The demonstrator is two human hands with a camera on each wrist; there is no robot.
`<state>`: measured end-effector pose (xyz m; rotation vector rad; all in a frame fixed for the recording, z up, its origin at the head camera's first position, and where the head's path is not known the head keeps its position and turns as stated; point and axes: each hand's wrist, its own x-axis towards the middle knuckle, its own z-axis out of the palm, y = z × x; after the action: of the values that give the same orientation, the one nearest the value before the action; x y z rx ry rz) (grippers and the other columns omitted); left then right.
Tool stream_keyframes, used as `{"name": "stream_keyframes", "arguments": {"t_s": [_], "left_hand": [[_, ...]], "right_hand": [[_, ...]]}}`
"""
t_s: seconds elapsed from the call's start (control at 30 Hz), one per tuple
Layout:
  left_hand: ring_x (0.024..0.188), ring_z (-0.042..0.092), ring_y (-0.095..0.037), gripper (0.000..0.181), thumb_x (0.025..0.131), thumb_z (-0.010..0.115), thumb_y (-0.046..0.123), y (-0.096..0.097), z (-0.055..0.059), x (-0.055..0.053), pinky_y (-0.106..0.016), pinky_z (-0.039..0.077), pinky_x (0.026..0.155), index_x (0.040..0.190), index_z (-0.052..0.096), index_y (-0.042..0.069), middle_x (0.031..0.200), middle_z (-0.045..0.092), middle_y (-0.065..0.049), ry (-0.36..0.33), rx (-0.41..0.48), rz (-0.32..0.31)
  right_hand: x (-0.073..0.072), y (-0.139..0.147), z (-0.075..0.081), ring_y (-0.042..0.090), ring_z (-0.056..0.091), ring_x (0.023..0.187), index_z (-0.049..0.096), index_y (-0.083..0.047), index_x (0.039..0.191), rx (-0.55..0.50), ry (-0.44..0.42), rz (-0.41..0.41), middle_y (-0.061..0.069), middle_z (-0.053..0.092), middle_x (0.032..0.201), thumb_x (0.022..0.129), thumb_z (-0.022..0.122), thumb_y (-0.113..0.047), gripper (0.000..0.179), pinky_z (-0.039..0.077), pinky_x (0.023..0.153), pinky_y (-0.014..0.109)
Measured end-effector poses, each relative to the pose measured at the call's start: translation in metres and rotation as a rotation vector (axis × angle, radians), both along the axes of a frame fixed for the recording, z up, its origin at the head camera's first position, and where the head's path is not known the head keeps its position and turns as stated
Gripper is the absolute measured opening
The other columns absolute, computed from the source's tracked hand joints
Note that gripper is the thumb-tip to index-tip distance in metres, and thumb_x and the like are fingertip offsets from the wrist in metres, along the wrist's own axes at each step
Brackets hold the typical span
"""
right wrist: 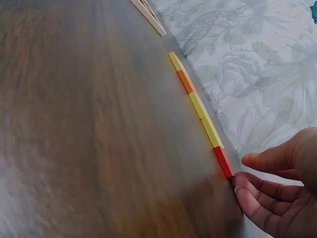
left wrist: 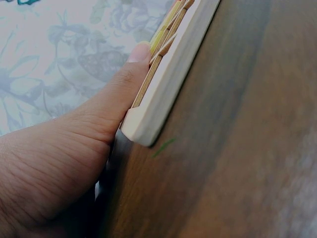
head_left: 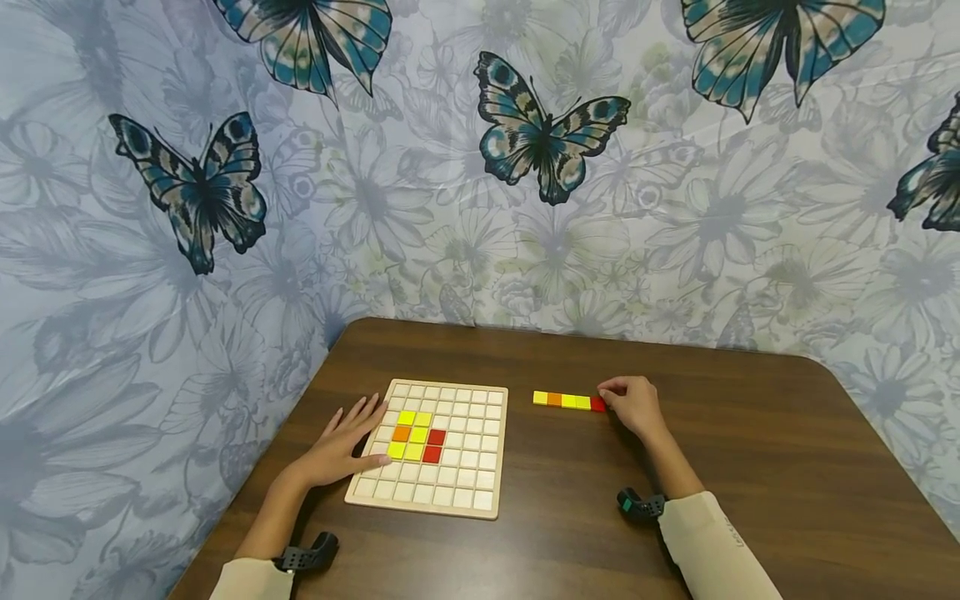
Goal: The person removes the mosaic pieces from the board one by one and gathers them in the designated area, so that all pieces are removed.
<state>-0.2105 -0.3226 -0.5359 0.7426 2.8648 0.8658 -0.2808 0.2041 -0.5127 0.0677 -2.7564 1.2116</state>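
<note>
My left hand lies with fingers spread over the left edge of a square wooden grid board. In the left wrist view, the thumb rests along the board's rim, its tip beside a yellow tile. Yellow tiles, an orange tile and two red tiles form a cluster on the board. My right hand is at the right end of a straight row of colored tiles. Its fingertips touch the end of the red tile, while the thumb stands apart from it.
The row's other tiles, yellow, orange and two more yellow, lie end to end on the brown wooden table, right of the board. A wall covering with butterflies and flowers stands behind the table. Dark devices are strapped to both wrists.
</note>
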Motion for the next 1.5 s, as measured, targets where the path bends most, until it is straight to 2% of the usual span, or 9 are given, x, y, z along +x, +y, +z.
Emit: {"name": "stream_keyframes", "arguments": {"t_s": [0.13,0.33,0.5,0.67,0.73,0.97,1.2,1.37,1.5], "left_hand": [[0.153,0.004,-0.048,0.094,0.094,0.071,0.046,0.000,0.001,-0.001,-0.073,-0.004,0.113,0.163,0.020,0.006,0.167,0.011,-0.022,-0.011,-0.004,0.003],[0.152,0.006,-0.049,0.094,0.093,0.071,0.046,0.002,0.002,0.000,-0.074,-0.003,0.113,0.162,0.021,0.004,0.167,0.013,-0.024,0.000,-0.011,0.007],[0.152,0.006,-0.050,0.095,0.093,0.072,0.045,0.002,0.004,0.001,-0.074,-0.003,0.113,0.161,0.022,0.003,0.166,0.013,-0.025,-0.005,-0.004,0.009],[0.152,0.007,-0.050,0.094,0.093,0.071,0.044,0.001,0.003,0.002,-0.074,-0.003,0.113,0.162,0.021,0.004,0.166,0.013,-0.025,-0.005,-0.004,0.011],[0.151,0.007,-0.051,0.094,0.094,0.071,0.044,0.001,0.002,0.002,-0.074,-0.003,0.112,0.162,0.021,0.004,0.166,0.013,-0.025,-0.004,-0.006,0.010],[0.152,0.006,-0.049,0.095,0.094,0.070,0.046,0.000,0.003,0.000,-0.073,-0.004,0.113,0.162,0.020,0.005,0.167,0.012,-0.024,-0.010,-0.009,0.007],[0.152,0.007,-0.050,0.095,0.093,0.072,0.045,-0.002,0.004,0.000,-0.074,-0.002,0.113,0.162,0.022,0.004,0.166,0.013,-0.025,-0.002,-0.024,0.002],[0.152,0.007,-0.050,0.095,0.093,0.072,0.045,-0.001,0.004,-0.001,-0.073,-0.002,0.113,0.162,0.022,0.005,0.166,0.013,-0.024,0.002,-0.015,0.001],[0.152,0.007,-0.050,0.095,0.093,0.072,0.046,0.000,0.002,-0.002,-0.073,-0.002,0.113,0.162,0.021,0.005,0.166,0.013,-0.024,0.002,-0.014,0.001]], "right_hand": [[-0.001,0.001,0.001,0.017,0.066,0.072,0.079,0.001,0.100,-0.023,0.016,-0.005,0.012,0.075,0.090,0.096,0.069,-0.009,0.014,0.052,0.063,0.028],[0.001,-0.002,0.009,0.016,0.064,0.065,0.078,0.002,0.103,-0.085,0.091,-0.026,0.010,0.073,0.080,0.098,0.069,-0.016,0.021,0.050,0.055,0.026],[0.007,-0.012,0.023,0.020,0.064,0.069,0.078,0.001,0.106,-0.097,0.159,-0.002,0.015,0.073,0.085,0.099,0.068,-0.018,0.023,0.049,0.058,0.024],[0.015,-0.028,0.038,0.036,0.070,0.078,0.077,0.001,0.107,-0.156,0.149,0.052,0.023,0.073,0.095,0.100,0.067,-0.017,0.022,0.053,0.061,0.024],[0.018,-0.034,0.041,0.036,0.071,0.081,0.078,0.001,0.105,-0.165,0.149,0.071,0.022,0.074,0.097,0.099,0.068,-0.016,0.021,0.055,0.063,0.024],[0.026,-0.059,0.044,0.020,0.067,0.077,0.079,-0.003,0.101,-0.137,0.195,0.138,0.011,0.076,0.093,0.097,0.071,-0.015,0.016,0.055,0.067,0.026],[0.040,-0.083,0.044,0.020,0.070,0.081,0.080,-0.006,0.099,-0.110,0.221,0.215,0.002,0.077,0.092,0.095,0.073,-0.014,0.012,0.057,0.071,0.035],[0.049,-0.097,0.047,0.020,0.068,0.079,0.080,-0.009,0.098,-0.103,0.210,0.256,-0.001,0.076,0.091,0.095,0.073,-0.013,0.009,0.054,0.066,0.031],[0.058,-0.109,0.048,0.018,0.066,0.074,0.080,-0.011,0.098,-0.052,0.201,0.309,-0.003,0.075,0.092,0.094,0.074,-0.013,0.007,0.053,0.062,0.027]]}}
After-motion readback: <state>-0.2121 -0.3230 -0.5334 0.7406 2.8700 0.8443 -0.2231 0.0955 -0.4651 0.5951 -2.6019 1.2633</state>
